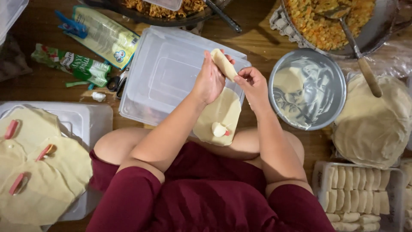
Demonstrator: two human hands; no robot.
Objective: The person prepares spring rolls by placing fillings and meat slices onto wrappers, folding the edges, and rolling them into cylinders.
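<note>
Both hands grip one roll [223, 64]: the left hand [209, 81] wraps its lower end, the right hand [252, 83] pinches its side. The roll sits tilted above a clear lid [163, 73]. A wrapper [219, 116] with filling lies just below the roll, a metal bowl [307, 89] to its right.

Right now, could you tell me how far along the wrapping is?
Done: a tray of finished rolls. In hand: the left hand and right hand hold one rolled wrapper. Left: an open wrapper underneath, three filled wrappers, and a wrapper stack.
</note>
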